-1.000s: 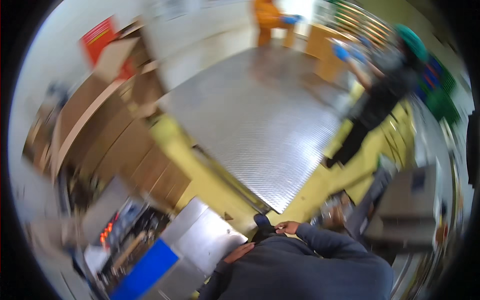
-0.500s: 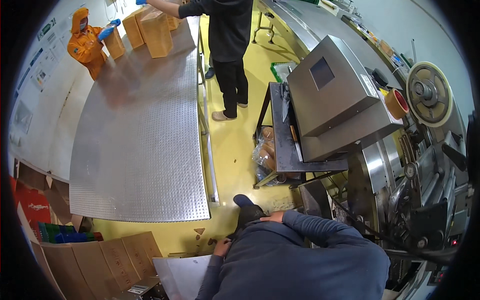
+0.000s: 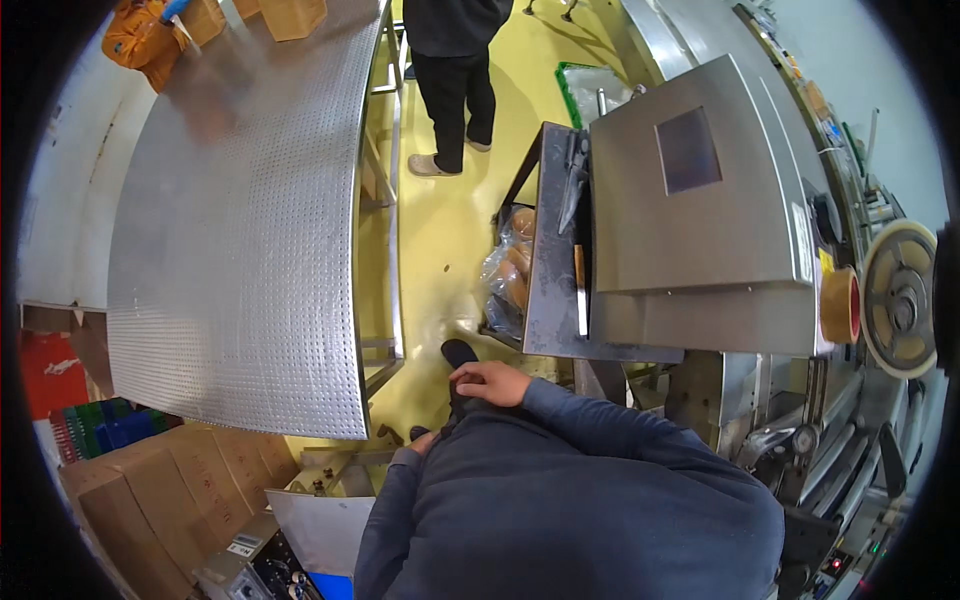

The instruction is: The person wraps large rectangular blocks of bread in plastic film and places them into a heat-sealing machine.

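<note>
The right hand (image 3: 495,382) is loosely curled in front of the body and looks empty; the left hand (image 3: 424,442) is partly hidden, so I cannot tell whether it holds anything. The dimpled metal worktop (image 3: 240,250) lies ahead on the left, apart from both hands; a dark stand (image 3: 550,300) is ahead on the right. This narrow spot seems best handled with both hands close to the body, clear of the stand's grey knife (image 3: 572,195) and wood-handled knife (image 3: 579,268). Counted: one worktop, one stand, two knives, one steel machine (image 3: 740,230) with a screen, one tape roll (image 3: 840,305), one reel wheel (image 3: 900,270), three tan blocks (image 3: 292,18), one orange-clad co-worker (image 3: 150,45), one dark-trousered co-worker (image 3: 438,90); the brown pieces (image 3: 515,290) in clear plastic overlap too much to count.
</note>
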Tool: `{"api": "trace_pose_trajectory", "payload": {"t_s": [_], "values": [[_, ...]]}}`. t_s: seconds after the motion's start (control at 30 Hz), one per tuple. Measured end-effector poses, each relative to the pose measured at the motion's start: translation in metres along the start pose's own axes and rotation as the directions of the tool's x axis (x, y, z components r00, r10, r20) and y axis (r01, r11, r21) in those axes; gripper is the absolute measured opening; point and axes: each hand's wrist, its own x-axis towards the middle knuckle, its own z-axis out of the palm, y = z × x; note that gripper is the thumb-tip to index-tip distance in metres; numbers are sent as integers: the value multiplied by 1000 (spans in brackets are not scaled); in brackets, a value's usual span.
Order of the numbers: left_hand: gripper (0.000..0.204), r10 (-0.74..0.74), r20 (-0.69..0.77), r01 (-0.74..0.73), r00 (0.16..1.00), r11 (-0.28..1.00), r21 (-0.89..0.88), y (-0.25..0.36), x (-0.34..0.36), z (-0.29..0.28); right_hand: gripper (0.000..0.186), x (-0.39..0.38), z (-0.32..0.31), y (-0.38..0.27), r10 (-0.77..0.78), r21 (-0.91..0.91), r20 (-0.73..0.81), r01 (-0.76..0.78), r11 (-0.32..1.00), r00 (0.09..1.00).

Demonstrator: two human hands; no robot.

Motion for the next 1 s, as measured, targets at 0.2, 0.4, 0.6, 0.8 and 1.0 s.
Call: {"api": "trace_pose_trajectory", "payload": {"t_s": [0.2,0.4,0.6,0.8,1.0], "values": [[41,98,62,-108,993,973,203,24,-13,-5,33,11,-19,13,36,-68,30,-34,997,999],[51,144,-270,-111,952,985,135,12,-17,23,38,27,-7,36,60,-145,192,-33,989,980],[48,-7,-770,-104,638,990,-95,-22,-91,98,40,42,-22,37,283,-407,389,-111,906,877],[49,-517,-802,-127,301,811,-571,-108,-84,267,35,55,-23,-2,299,-550,508,37,834,808],[31,-340,-769,-290,541,783,-550,-103,-68,343,24,104,-10,40,235,-713,447,185,676,863]]}}
